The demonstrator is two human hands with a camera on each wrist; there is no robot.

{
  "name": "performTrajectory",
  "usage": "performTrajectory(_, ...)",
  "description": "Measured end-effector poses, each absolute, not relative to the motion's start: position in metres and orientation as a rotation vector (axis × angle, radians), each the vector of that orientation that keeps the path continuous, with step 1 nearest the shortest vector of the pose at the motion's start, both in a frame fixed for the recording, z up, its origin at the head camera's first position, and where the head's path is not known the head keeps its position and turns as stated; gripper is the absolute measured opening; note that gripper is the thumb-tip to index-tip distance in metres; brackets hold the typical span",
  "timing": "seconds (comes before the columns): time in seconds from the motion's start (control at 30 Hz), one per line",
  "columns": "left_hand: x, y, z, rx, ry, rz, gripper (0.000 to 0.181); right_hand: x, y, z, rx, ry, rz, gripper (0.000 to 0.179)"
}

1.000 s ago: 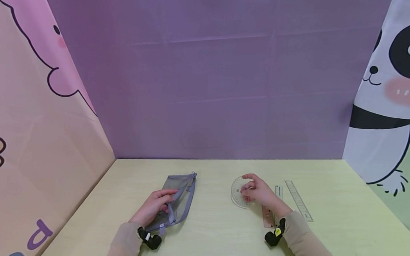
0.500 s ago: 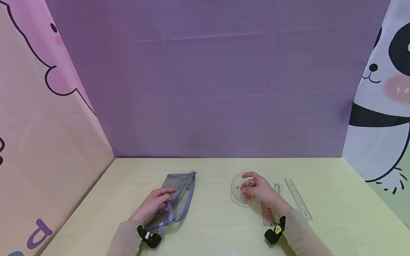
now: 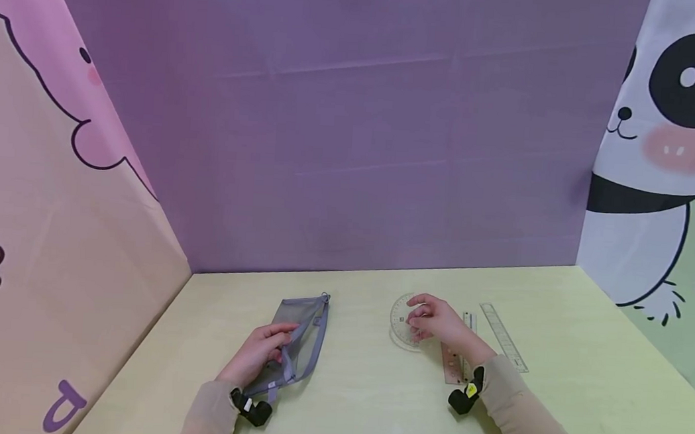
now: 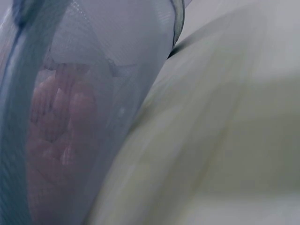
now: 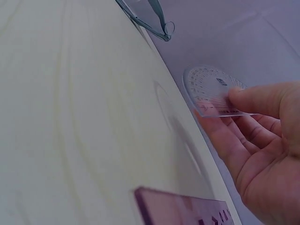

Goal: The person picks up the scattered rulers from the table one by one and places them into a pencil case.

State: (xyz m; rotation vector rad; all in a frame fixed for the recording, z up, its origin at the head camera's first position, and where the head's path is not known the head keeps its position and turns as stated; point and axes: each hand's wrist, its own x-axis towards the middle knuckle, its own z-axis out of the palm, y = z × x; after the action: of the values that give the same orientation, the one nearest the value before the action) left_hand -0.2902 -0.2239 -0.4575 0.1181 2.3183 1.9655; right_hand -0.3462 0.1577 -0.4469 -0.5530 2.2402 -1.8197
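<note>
My left hand (image 3: 258, 352) holds a grey-purple mesh zip pouch (image 3: 294, 310) on the left part of the table. The pouch's mouth gapes, and in the left wrist view curled fingers (image 4: 61, 122) show through its mesh (image 4: 117, 93). In my right hand (image 3: 441, 323) a clear protractor (image 5: 211, 89) is pinched between thumb and fingers. It is raised above the tabletop, and its shadow falls below it. Under the right forearm lie a pink translucent ruler-like plate (image 3: 451, 366) and a narrow clear ruler (image 3: 469, 321), both partly hidden.
A second clear ruler (image 3: 504, 337) lies slanted to the right of the right hand. The pale wooden table (image 3: 360, 403) ends at a purple backdrop (image 3: 352, 144). Printed cloth panels stand at both sides.
The head view has shifted slightly. Both hands keep their holds on the pouch and the protractor, with hardly any movement.
</note>
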Motion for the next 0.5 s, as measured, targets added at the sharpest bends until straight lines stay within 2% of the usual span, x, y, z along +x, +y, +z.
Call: performTrajectory(0.5, -0.2883, -0.2263, -0.4612, 0.227, 2.329, 2.005, 0.037, -0.3446, 0.1564, -0.4476, -0.533, 2.236, -1.841, 0.03)
